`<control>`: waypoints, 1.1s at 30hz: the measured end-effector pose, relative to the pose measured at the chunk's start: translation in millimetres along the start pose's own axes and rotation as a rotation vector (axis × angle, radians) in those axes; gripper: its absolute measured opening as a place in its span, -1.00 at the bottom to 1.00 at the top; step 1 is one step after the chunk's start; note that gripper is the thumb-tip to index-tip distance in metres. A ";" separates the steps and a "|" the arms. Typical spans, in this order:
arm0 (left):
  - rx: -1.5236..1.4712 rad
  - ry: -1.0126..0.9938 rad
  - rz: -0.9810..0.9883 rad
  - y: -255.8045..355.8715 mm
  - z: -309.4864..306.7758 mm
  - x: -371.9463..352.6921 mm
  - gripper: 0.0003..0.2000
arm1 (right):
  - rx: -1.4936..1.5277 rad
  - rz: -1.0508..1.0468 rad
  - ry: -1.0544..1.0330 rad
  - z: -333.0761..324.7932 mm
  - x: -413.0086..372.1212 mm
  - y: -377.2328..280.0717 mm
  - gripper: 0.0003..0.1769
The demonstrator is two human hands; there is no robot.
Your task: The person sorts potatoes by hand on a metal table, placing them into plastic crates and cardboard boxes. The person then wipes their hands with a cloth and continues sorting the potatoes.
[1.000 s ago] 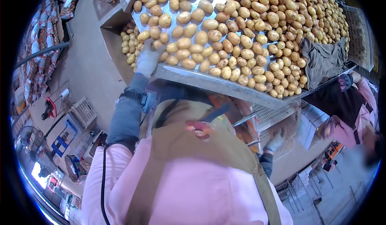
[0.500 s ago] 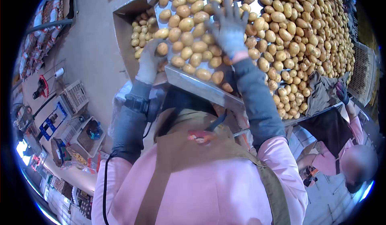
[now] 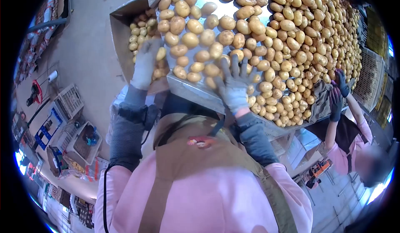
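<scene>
A wide metal sorting table (image 3: pixel 196 92) carries several yellow potatoes (image 3: pixel 266 29) in a dense heap. My left hand (image 3: pixel 146 62), in a grey glove, reaches over the table's left corner and touches a potato (image 3: pixel 161 53) at the edge. My right hand (image 3: pixel 233 83), also gloved, lies flat with its fingers spread on the potatoes near the front rim. A lower bin (image 3: pixel 121 37) to the left of the table holds smaller potatoes (image 3: pixel 137 35).
A co-worker in pink (image 3: pixel 354 137) stands at the right, with dark-gloved hands (image 3: pixel 337 93) on a grey cloth (image 3: pixel 321 102) at the table's edge. Scales and crates (image 3: pixel 68 120) stand on the floor to the left. Plastic crates (image 3: pixel 373 74) sit far right.
My right hand came up from below the table, reached far onto the potatoes, then drew back toward the front rim. My left hand stayed at the left corner. The co-worker's hands rose onto the cloth.
</scene>
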State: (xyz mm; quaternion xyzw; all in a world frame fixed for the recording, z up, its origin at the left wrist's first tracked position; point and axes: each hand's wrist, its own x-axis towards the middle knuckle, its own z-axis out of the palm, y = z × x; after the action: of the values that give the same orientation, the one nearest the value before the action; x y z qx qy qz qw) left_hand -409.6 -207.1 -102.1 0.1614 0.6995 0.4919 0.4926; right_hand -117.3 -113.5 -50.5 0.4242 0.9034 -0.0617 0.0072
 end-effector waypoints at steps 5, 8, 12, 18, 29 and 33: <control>0.039 0.171 0.139 53.2 36.4 16.9 -0.56 | 0.191 -0.224 -0.179 -1.6 78.9 -7.7 -0.42; 0.120 0.264 0.161 42.0 32.2 53.6 -0.44 | 0.283 0.084 -0.101 8.8 150.5 58.3 -0.53; 0.361 0.358 0.187 36.4 42.1 69.3 -0.42 | 0.259 0.070 0.080 3.6 189.5 32.0 -0.53; 0.624 0.260 0.438 37.8 45.7 21.2 -0.67 | 0.297 -0.377 0.318 3.5 66.2 -6.8 -0.62; 0.942 0.039 0.506 31.3 36.7 3.8 -0.51 | 0.248 -0.210 0.094 -6.9 32.3 -31.3 -0.44; 0.892 0.102 0.451 42.3 27.7 -3.5 -0.56 | 0.397 -0.191 0.286 -2.8 108.7 20.5 -0.60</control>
State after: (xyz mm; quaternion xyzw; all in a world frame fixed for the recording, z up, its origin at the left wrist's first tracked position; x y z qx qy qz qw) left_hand -395.4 -175.4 -65.3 0.4792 0.8126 0.2463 0.2223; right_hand -171.1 -16.9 -57.0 0.3345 0.9015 -0.1775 -0.2097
